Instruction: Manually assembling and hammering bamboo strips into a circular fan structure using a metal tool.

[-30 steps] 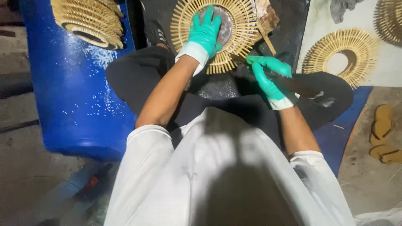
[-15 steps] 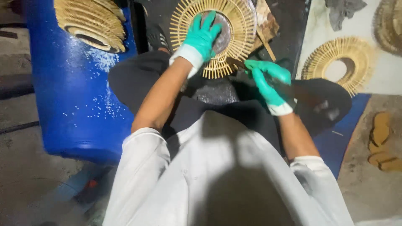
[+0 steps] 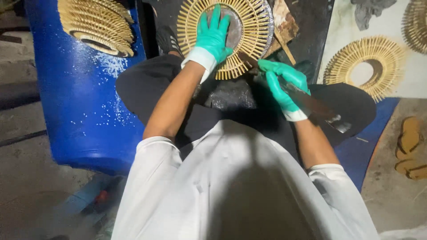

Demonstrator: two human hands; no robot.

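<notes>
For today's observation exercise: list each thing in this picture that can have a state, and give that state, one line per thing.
left hand: gloved, pressed flat on the sunburst ring
right hand: gloved, closed around the knife
sunburst ring: lying flat, held down
knife: gripped, blade slanted, tip hidden near the ring's edge
stack of rings: piled on the blue drum
blue drum: on its side, dusted white
second ring: flat, untouched

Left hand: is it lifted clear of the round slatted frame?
No: the left hand lies flat on the dark centre of the round slatted frame, fingers spread, while the right hand holds a tool at the rim.
</notes>
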